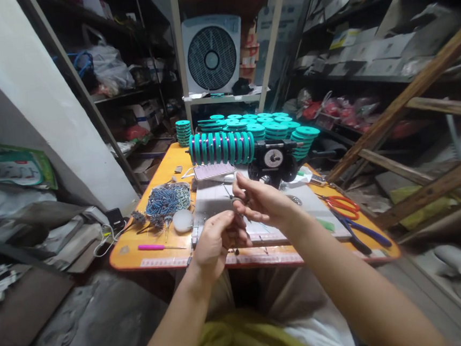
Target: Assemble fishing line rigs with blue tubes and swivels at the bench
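Over the front of a white board (208, 199), my left hand (218, 238) and my right hand (259, 200) meet. The left fingers are pinched together around something too small to make out. A small dark piece shows by my right fingers, which curl around it; its kind is unclear. Behind the hands stands a black machine (273, 161) with a round dial. From it a row of teal spools (222, 148) wound with dark thread extends to the left. A phone (214, 170) lies under that row. Left of my hands sit a tray of small blue parts (168, 199) and a round white lid (183, 221).
A pink-handled screwdriver (152, 247) lies at the orange table's (128, 257) front left. Orange-handled scissors (342, 206) and blue-handled pliers (365, 234) lie on the right. Stacked teal spools (275, 128) fill the back. A box fan (212, 56) stands beyond; a wooden ladder (417, 89) leans right.
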Available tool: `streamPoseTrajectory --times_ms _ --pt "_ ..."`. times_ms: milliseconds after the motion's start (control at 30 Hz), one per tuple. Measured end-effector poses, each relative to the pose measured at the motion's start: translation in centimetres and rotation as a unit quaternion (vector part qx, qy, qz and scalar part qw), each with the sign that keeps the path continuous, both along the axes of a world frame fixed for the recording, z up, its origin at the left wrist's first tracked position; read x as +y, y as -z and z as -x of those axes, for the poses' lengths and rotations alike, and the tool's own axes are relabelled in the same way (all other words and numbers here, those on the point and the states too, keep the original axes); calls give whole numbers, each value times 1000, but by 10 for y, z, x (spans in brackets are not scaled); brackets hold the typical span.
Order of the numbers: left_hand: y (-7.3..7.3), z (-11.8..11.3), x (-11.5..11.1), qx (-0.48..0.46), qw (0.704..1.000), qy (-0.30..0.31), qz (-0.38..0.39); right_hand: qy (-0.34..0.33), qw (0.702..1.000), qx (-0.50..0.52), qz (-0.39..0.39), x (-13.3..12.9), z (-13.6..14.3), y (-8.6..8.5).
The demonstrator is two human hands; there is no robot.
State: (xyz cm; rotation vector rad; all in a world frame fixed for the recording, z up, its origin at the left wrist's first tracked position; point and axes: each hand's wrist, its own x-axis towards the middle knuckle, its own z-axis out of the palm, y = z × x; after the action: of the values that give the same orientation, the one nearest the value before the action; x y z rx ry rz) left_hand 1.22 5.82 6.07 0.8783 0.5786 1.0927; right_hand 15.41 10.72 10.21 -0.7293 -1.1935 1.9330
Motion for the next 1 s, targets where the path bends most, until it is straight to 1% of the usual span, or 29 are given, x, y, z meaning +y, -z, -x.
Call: streamPoseTrajectory --times_ms 167,333,600,800,1000 --pt "3 2 -4 -15 1000 -9 20 39 999 21 29 -2 8 8" --pt "6 1 -9 -23 999 -14 35 65 997 27 38 -3 13 9" --pt "14 3 -17 -30 998 -3 54 74 996 28 38 -3 12 10" --pt "20 7 -19 -28 998 7 62 53 998 30 28 -3 8 12" --pt "23 7 -20 -13 998 3 53 74 996 36 17 -3 7 17"
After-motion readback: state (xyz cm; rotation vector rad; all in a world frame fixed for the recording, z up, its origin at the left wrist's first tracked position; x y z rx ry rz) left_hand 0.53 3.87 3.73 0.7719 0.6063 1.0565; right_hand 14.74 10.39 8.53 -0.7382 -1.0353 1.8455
